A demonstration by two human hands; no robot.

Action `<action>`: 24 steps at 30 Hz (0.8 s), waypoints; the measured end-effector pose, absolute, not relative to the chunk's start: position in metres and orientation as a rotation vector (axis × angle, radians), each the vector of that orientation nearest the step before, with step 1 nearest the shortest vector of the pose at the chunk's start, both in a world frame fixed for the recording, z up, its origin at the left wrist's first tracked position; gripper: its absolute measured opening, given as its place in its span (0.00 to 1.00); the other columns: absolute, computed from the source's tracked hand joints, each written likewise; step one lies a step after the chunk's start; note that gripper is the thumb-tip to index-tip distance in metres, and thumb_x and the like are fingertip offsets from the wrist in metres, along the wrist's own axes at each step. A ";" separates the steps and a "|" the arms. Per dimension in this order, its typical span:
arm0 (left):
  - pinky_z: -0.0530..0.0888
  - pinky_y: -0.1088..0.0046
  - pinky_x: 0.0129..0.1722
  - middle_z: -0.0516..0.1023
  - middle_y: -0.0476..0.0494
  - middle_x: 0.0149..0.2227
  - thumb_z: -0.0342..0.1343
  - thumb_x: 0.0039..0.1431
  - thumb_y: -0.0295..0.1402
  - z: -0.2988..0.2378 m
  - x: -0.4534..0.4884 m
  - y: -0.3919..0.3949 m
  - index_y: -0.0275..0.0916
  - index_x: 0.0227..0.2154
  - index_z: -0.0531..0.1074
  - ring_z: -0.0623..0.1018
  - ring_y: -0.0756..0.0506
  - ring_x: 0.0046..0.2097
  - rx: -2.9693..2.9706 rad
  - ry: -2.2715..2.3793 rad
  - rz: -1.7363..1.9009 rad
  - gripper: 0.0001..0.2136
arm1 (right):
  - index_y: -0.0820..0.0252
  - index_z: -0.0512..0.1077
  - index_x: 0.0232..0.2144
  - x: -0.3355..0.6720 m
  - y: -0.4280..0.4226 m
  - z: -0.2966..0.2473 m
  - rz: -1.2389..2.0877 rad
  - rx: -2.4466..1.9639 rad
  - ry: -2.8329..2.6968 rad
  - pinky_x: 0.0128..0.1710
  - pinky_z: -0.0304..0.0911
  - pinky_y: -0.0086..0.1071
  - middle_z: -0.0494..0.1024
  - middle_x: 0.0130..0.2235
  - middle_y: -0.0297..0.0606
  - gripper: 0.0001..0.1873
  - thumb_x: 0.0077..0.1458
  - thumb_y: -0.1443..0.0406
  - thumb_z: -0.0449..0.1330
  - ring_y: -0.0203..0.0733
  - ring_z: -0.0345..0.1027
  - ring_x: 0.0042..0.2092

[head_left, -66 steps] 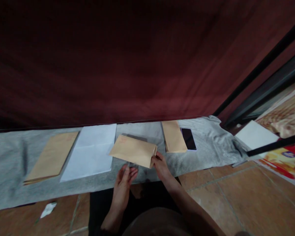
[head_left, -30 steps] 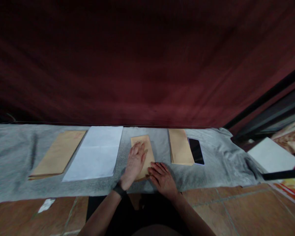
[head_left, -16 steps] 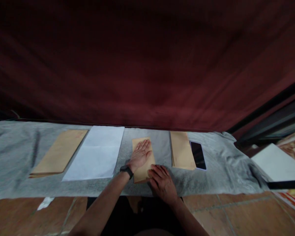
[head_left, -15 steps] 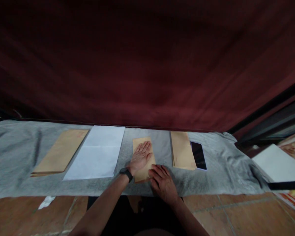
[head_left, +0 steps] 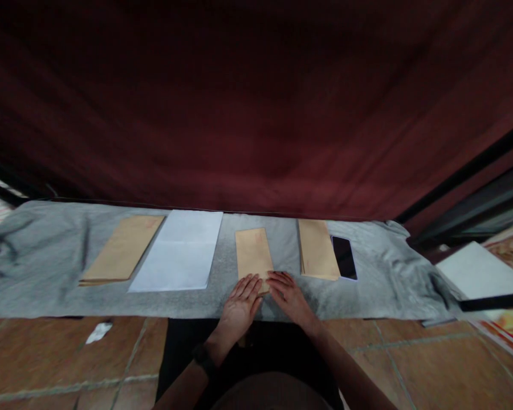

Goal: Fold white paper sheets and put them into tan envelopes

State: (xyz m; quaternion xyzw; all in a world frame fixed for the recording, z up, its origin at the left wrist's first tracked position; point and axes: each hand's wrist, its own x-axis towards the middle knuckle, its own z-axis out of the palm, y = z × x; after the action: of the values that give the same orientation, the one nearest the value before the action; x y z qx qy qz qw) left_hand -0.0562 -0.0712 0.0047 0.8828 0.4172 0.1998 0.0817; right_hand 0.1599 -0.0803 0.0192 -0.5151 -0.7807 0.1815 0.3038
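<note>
A brown paper envelope [head_left: 253, 250] lies upright before me on the grey cloth, with faint red print near its top right corner. My left hand [head_left: 238, 304] rests on its lower left part, fingers stretched out and lying flat. At the lower right edge, my right hand [head_left: 289, 297] touches the paper with its fingers extended, thumb side towards the left hand. Both hands cover much of the envelope's bottom end. A dark watch [head_left: 204, 360] is on my left wrist.
White paper sheets [head_left: 177, 253] and a stack of brown envelopes [head_left: 123, 247] lie to the left. More brown envelopes [head_left: 318, 249] partly overlap a phone [head_left: 345, 258] on the right. The grey cloth [head_left: 387, 279] covers a long surface below a dark red curtain [head_left: 256, 142].
My left hand has slid down from the envelope's middle to its lower end, uncovering the print. The right hand stays near the lower right edge. The camera view has shifted slightly.
</note>
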 end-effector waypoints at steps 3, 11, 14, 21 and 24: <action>0.68 0.53 0.65 0.72 0.40 0.63 0.47 0.71 0.33 0.006 -0.055 -0.069 0.40 0.62 0.69 0.69 0.38 0.66 2.625 1.244 0.634 0.20 | 0.54 0.76 0.54 0.160 -0.059 0.017 0.518 -1.329 -2.029 0.64 0.62 0.46 0.78 0.57 0.42 0.18 0.67 0.67 0.52 0.43 0.68 0.61; 0.72 0.55 0.62 0.76 0.41 0.60 0.46 0.70 0.30 0.005 -0.057 -0.065 0.40 0.58 0.73 0.74 0.40 0.62 2.566 1.278 0.721 0.18 | 0.53 0.70 0.61 0.142 0.020 0.007 0.379 -1.473 -2.118 0.69 0.52 0.47 0.66 0.67 0.40 0.22 0.67 0.66 0.53 0.44 0.58 0.68; 0.72 0.55 0.62 0.77 0.41 0.59 0.47 0.70 0.29 0.002 -0.055 -0.066 0.40 0.57 0.74 0.74 0.41 0.62 2.564 1.291 0.758 0.17 | 0.56 0.67 0.63 0.136 0.045 0.005 0.329 -1.570 -2.080 0.70 0.49 0.49 0.64 0.68 0.42 0.24 0.66 0.65 0.53 0.47 0.56 0.69; 0.74 0.56 0.61 0.77 0.42 0.59 0.48 0.69 0.27 0.001 -0.056 -0.066 0.40 0.56 0.74 0.74 0.41 0.62 2.606 1.269 0.848 0.17 | 0.62 0.68 0.62 0.136 0.053 0.009 0.384 -1.582 -1.989 0.70 0.47 0.52 0.65 0.67 0.49 0.23 0.68 0.65 0.50 0.50 0.57 0.68; 0.73 0.57 0.61 0.76 0.43 0.59 0.48 0.69 0.27 0.003 -0.055 -0.067 0.40 0.56 0.73 0.74 0.42 0.62 2.588 1.281 0.853 0.17 | 0.56 0.74 0.56 0.144 0.014 0.009 0.440 -1.514 -1.997 0.67 0.58 0.43 0.73 0.62 0.42 0.20 0.69 0.66 0.48 0.42 0.65 0.64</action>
State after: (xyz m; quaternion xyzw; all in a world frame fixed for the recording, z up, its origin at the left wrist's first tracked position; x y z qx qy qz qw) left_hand -0.0550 -0.0672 0.0033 0.8576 0.4246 0.2828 0.0650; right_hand 0.1442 0.0136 0.0093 -0.5688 -0.7501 0.1654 0.2940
